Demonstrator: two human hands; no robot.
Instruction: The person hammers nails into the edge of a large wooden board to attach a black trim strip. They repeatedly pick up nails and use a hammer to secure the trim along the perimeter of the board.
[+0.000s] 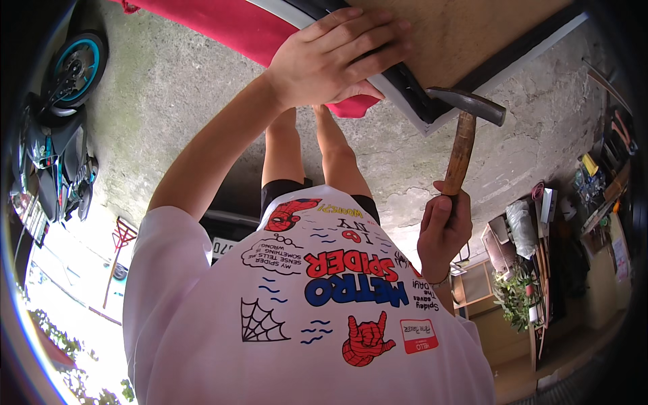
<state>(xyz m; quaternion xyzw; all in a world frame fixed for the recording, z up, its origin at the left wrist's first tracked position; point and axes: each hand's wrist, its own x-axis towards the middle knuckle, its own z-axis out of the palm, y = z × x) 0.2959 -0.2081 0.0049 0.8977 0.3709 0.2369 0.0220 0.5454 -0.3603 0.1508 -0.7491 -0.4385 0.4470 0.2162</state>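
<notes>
My left hand (327, 61) grips the edge of a brown framed panel (479, 34). Its fingers lie across the black and grey border, and the thumb is lower down, by a strip of red fabric (223, 28) along that side. In my right hand (447, 226) is a hammer (460, 158), held low on its worn wooden handle. The dark metal head is up at the panel's near corner, overlapping the border in the picture; whether it touches cannot be told.
Rough concrete floor (169, 88) lies beneath. A motorcycle (67, 121) with a blue-rimmed wheel is at far left, near a red rake-like tool (121, 236). Along the right are a leafy plant (516, 297), a plastic-wrapped bundle (521, 226), and assorted clutter.
</notes>
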